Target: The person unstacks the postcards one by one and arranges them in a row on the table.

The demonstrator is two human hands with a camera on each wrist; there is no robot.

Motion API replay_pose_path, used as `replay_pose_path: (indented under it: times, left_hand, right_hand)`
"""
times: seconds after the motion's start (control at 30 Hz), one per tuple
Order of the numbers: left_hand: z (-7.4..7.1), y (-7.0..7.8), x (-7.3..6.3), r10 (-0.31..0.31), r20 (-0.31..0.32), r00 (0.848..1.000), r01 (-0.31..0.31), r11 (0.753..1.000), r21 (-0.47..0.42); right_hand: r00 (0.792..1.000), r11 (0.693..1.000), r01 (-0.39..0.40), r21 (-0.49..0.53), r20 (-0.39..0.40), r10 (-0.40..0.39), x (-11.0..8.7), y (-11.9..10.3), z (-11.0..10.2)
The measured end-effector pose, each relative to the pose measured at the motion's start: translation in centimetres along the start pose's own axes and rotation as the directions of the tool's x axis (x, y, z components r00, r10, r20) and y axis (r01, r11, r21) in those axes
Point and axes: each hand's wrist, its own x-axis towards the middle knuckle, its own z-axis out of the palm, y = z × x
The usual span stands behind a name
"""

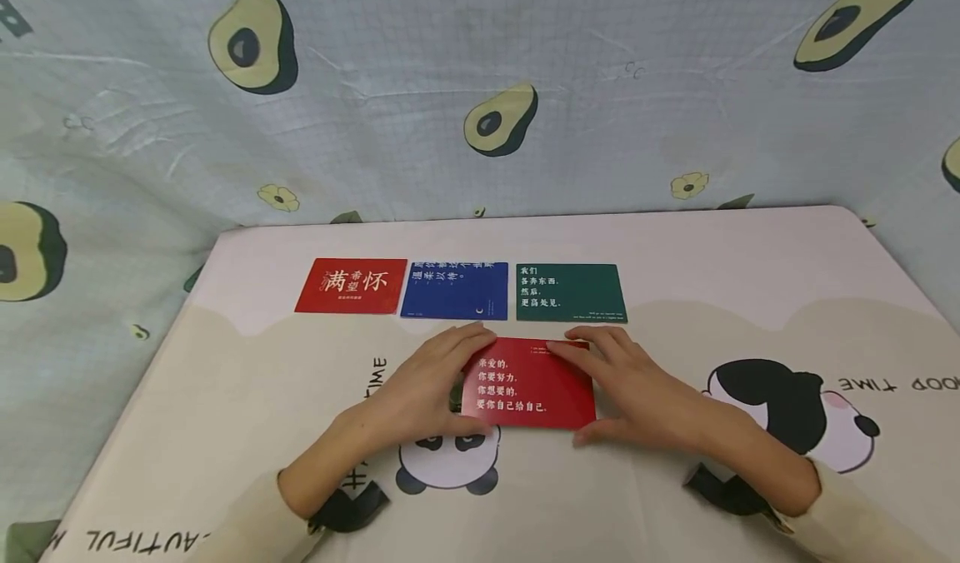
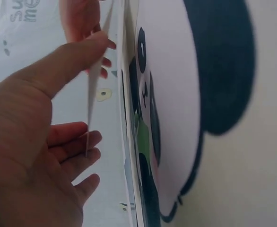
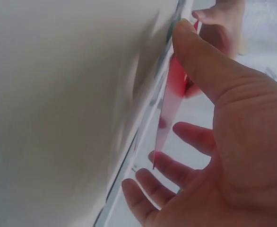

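A red card (image 1: 525, 388) with white Chinese writing lies between both hands, over the printed panda. My left hand (image 1: 431, 388) holds its left end, thumb at the near edge and fingers at the far edge. On the right end, my right hand (image 1: 637, 388) holds it likewise, with the index finger over the far corner. Both wrist views show the card edge-on, raised off the table between thumb and fingers. Beyond it lie another red card (image 1: 351, 286), a blue card (image 1: 454, 291) and a green card (image 1: 572, 292), side by side in a row.
The cards are on a pale tabletop (image 1: 247, 430) printed with animals and lettering. A cloth (image 1: 390, 130) with avocado prints hangs behind the far edge. Dark bands (image 1: 351, 509) are at both wrists.
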Motion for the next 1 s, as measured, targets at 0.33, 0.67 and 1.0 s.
replay_pose_path:
  times: [0.33,0.67,1.0]
  left_hand:
    - [-0.4,1.0,1.3,0.046,-0.033,0.998,-0.044,0.996,0.072]
    - [-0.6,1.6,3.4,0.094,-0.049,0.994,-0.084,0.981,0.177]
    - [-0.4,2.1,6.5,0.163,-0.106,0.981,-0.141,0.973,0.183]
  right_hand:
    - [0.998,0.998,0.039,-0.040,-0.052,-0.041,-0.5,0.8,-1.5]
    - [0.991,0.998,0.060,-0.006,-0.119,-0.061,-1.0,2.9,-3.4]
    - [0.981,0.996,0.081,0.039,-0.178,-0.073,-2.1,5.3,-5.5]
